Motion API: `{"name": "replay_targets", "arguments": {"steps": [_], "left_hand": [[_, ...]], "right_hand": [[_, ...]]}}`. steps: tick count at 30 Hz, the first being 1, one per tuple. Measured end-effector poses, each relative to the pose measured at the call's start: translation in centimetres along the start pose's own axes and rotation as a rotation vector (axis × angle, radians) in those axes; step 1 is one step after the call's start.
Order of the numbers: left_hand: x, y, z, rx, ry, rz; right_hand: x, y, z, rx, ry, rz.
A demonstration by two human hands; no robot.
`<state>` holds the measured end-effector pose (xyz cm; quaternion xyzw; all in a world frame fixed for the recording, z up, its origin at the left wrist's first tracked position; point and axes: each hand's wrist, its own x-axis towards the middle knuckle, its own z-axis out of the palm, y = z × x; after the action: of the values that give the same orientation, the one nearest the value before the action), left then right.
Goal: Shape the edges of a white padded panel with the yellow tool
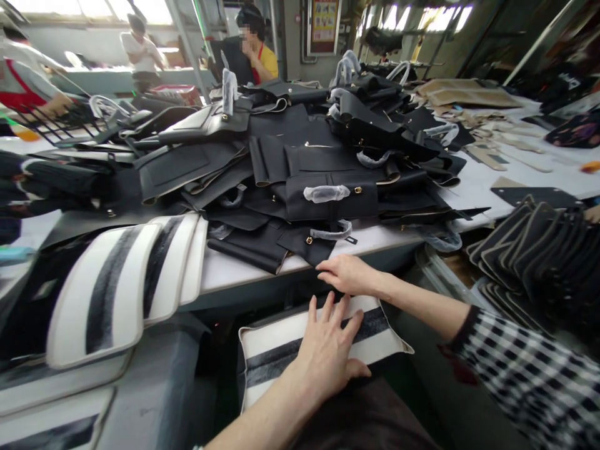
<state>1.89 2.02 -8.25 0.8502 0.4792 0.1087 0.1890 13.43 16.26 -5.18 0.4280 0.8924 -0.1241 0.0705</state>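
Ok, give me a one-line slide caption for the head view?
Left hand spread on a striped panel, right hand near the edge of a white table heaped with black pieces.

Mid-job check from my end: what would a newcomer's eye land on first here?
Probably the big heap of black pieces across the table ahead, with several wrapped handles standing out pale against it. Next come the white panels with dark stripes at left, then the striped piece at bottom centre, under the spread left hand.
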Motion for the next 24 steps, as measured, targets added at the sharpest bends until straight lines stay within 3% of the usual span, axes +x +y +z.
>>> {"name": "replay_targets", "arguments": {"steps": [4, 8, 11, 14, 18, 24], "left_hand": [[-0.2, -0.1, -0.4, -0.014, 0.025, 0.012], [-0.5, -1.7, -3.1, -0.057, -0.009, 0.065], [-0.7, -4.6, -5.6, -0.035, 0.014, -0.003], [-0.8, -8.3, -7.2, 0.041, 0.133, -0.067], [-0.5, -12.7, -7.5, 0.228, 0.259, -0.06], [0.2, -16.9, -8.0, 0.331, 0.253, -0.09]], "right_hand": [[1.8, -2.4, 0.7, -0.003, -0.112, -0.075], [2.5, -2.7, 1.2, -0.034, -0.151, -0.041], [2.6, -3.1, 1.4, -0.043, -0.124, 0.008], [2.8, -3.5, 1.8, -0.035, -0.053, 0.028], [3.1, -4.0, 2.4, -0.037, 0.02, 0.065], [4.8, -5.7, 2.2, -0.044, 0.026, 0.078]]}}
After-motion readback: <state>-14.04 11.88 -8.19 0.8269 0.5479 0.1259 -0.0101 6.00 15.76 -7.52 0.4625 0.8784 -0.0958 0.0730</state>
